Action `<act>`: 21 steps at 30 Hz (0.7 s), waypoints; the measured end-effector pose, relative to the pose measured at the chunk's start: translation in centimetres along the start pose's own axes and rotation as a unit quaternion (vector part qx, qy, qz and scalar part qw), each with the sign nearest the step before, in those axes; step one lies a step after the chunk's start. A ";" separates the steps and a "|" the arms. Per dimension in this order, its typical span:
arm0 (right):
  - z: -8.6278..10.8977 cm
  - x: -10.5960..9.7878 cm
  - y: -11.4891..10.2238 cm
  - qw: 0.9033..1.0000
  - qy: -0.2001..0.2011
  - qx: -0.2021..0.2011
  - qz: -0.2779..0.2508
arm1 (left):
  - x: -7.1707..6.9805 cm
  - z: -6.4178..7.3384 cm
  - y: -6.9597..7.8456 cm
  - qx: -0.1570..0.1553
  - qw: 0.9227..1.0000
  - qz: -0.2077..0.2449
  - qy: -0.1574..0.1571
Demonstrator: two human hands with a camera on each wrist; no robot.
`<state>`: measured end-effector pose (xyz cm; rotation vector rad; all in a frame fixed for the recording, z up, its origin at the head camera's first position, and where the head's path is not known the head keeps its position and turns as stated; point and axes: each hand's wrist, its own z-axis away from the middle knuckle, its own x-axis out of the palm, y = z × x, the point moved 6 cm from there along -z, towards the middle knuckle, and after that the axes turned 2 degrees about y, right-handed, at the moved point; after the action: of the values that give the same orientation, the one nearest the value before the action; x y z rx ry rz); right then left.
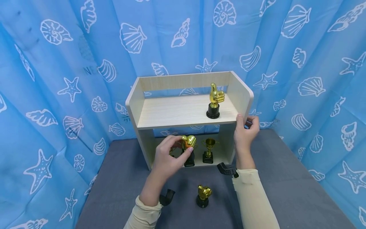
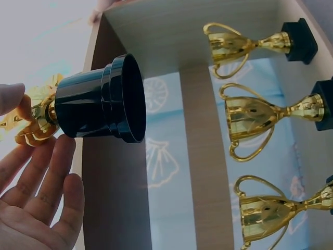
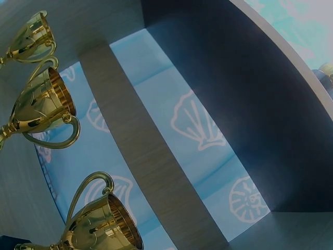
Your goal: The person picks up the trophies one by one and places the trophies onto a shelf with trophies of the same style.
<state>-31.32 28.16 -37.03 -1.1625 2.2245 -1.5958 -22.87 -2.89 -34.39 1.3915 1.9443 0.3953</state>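
Note:
In the head view my left hand (image 1: 168, 156) pinches a gold thumbs-up trophy (image 1: 190, 140) by its gold top, in front of the lower shelf level. The left wrist view shows its black base (image 2: 83, 104) with a hollow underside; parts of the gold top are hidden by fingers. My right hand (image 1: 246, 133) grips the front edge of the right side panel of the wooden shelf (image 1: 183, 126). On the lower level stand three two-handled gold cup trophies (image 2: 252, 114); in the head view the right cup (image 1: 210, 144) shows best, the others partly hidden.
Another thumbs-up trophy (image 1: 213, 103) stands on the upper level, toward the right. A further one (image 1: 203, 195) stands on the grey tabletop (image 1: 120, 187) in front of the shelf. Behind hangs a blue shell-patterned curtain (image 1: 177, 51).

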 end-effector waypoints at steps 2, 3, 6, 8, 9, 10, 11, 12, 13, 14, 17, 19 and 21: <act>0.0 0.0 0.0 1.000 -0.001 0.001 0.001 | -0.1 -0.1 0.1 0.003 1.000 -0.003 0.002; 0.0 0.0 0.0 1.000 -0.002 0.000 0.001 | -0.1 -0.2 0.1 0.004 1.000 -0.005 0.002; 0.1 0.0 -0.1 1.000 -0.003 -0.002 0.001 | -0.2 -0.4 0.3 0.006 1.000 -0.006 0.003; 0.1 0.0 -0.1 1.000 -0.003 -0.001 0.002 | -0.2 -0.5 0.4 0.006 1.000 -0.006 0.002; 0.1 0.0 -0.1 1.000 -0.003 -0.001 0.000 | -0.2 -0.6 0.4 0.008 1.000 -0.006 0.002; 0.1 0.0 -0.1 1.000 -0.003 -0.001 0.000 | -0.2 -0.7 0.4 0.009 1.000 -0.007 0.002; 0.1 0.0 -0.1 1.000 -0.003 -0.002 0.000 | -0.3 -0.8 0.4 0.011 1.000 -0.008 0.002; 0.1 0.0 -0.1 1.000 -0.002 -0.001 0.000 | -0.3 -0.9 0.5 0.015 1.000 -0.009 0.003; 0.1 0.0 -0.1 1.000 -0.001 0.000 0.002 | -0.3 -1.0 0.5 0.017 1.000 -0.011 0.004; 0.1 0.0 -0.1 1.000 0.000 0.001 0.002 | -0.3 -1.0 0.5 0.019 1.000 -0.014 0.005; 0.2 0.1 -0.4 1.000 0.004 0.004 0.003 | -0.4 -1.3 0.6 0.025 1.000 -0.015 0.006; 0.5 0.1 -1.2 1.000 0.005 0.007 0.002 | -0.5 -1.4 0.8 0.028 0.999 -0.014 0.006; 0.8 0.2 -1.9 1.000 0.004 0.008 -0.003 | -0.6 -1.6 1.0 0.031 0.999 -0.013 0.006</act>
<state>-30.07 27.21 -35.68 -1.1612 2.2098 -1.6201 -23.21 -2.88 -32.44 1.4053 1.9977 0.3352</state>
